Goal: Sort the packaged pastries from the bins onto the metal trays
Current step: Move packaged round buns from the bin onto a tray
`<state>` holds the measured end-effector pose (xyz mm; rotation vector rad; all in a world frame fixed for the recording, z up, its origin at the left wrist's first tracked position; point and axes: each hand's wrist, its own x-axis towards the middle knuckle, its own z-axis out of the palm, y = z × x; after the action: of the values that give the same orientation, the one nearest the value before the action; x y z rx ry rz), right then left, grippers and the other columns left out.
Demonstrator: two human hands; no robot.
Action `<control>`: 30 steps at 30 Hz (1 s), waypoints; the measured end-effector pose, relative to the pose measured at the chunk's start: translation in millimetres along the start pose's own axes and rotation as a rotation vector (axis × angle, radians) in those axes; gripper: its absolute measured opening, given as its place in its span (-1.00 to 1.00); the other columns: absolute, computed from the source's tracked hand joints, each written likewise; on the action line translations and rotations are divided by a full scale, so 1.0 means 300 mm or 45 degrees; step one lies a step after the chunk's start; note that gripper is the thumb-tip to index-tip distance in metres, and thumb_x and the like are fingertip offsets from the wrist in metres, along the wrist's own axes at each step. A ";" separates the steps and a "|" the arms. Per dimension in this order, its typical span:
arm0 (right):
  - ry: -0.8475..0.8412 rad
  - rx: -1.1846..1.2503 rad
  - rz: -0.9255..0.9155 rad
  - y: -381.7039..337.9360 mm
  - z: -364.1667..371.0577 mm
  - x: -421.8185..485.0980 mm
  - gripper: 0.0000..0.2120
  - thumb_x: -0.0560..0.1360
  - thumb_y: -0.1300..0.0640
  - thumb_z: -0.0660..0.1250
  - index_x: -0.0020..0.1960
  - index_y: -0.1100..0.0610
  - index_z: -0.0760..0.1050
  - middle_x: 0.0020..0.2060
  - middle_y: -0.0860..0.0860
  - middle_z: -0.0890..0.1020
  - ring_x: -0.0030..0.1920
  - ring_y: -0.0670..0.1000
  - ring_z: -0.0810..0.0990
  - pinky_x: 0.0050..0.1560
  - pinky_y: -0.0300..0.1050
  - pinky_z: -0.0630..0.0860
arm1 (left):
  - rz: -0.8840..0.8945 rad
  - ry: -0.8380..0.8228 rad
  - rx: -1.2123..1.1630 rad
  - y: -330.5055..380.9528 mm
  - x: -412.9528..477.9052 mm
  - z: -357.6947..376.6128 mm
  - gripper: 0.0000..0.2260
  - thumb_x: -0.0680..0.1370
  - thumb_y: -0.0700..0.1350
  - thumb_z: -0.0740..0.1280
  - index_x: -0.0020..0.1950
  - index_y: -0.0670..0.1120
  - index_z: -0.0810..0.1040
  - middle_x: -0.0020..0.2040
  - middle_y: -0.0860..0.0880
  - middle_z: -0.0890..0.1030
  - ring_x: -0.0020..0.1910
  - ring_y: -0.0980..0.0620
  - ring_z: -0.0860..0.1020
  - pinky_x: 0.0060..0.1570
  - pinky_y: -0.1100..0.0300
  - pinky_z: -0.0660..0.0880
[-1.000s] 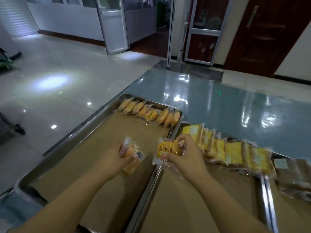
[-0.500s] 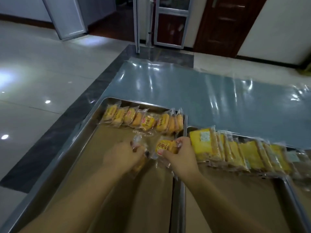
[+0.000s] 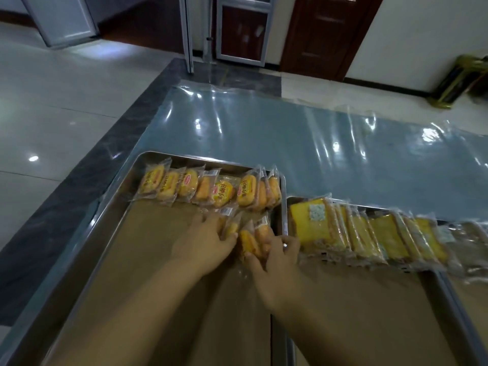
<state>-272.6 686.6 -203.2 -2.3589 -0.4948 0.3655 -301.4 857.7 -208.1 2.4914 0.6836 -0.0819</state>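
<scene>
Two metal trays lined with brown paper lie side by side. The left tray (image 3: 116, 204) carries a back row of several small round packaged buns (image 3: 211, 188). The right tray (image 3: 449, 289) carries a row of several square yellow packaged cakes (image 3: 369, 233). Over the left tray, just below the bun row, my left hand (image 3: 206, 241) grips one wrapped bun (image 3: 231, 228). My right hand (image 3: 277, 257) holds wrapped buns (image 3: 253, 239) close beside it, near the rim between the trays.
Beyond the trays stretches a blue table top (image 3: 290, 133) under glossy clear film. A dark stone border (image 3: 87, 175) runs along its left edge, with white floor tiles past it. Brown doors (image 3: 327, 33) stand at the back. Darker packaged pastries (image 3: 475, 247) sit at the far right.
Both hands have moved forward over the left tray toward the bun row, carrying their wrapped buns. The view has tilted down and come closer to the trays.
</scene>
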 end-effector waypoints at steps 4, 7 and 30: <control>-0.023 -0.129 -0.135 0.020 -0.010 -0.030 -0.62 0.49 0.00 0.33 0.26 -0.07 0.32 0.12 -0.11 0.16 0.10 -0.09 0.40 0.10 -0.26 0.43 | 0.074 -0.125 0.034 -0.031 -0.048 -0.002 -0.40 0.45 0.31 0.21 0.44 0.22 0.13 0.40 0.02 0.24 0.37 -0.12 0.20 0.22 0.00 0.35; -0.064 -0.103 -0.153 0.024 -0.012 -0.036 -0.50 0.45 -0.02 0.38 0.31 -0.16 0.24 0.10 -0.12 0.17 0.11 -0.08 0.39 0.11 -0.25 0.42 | 0.168 -0.260 -0.119 -0.065 -0.091 -0.007 -0.29 0.44 0.24 0.30 0.48 0.24 -0.01 0.41 0.06 0.16 0.37 -0.05 0.20 0.31 -0.05 0.32; -0.009 -0.686 -0.166 0.032 -0.050 0.133 -0.33 0.43 -0.27 0.26 0.44 -0.07 0.15 0.26 0.06 0.32 0.26 0.10 0.28 0.21 0.02 0.37 | 0.147 0.031 -0.076 0.011 0.026 0.045 -0.42 0.39 0.37 0.22 0.33 0.16 0.31 0.34 0.06 0.27 0.30 0.00 0.29 0.18 0.02 0.43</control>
<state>-229.0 689.1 -203.7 -2.8189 -0.8298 0.1937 -291.8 851.7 -219.4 2.4723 0.5428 0.0114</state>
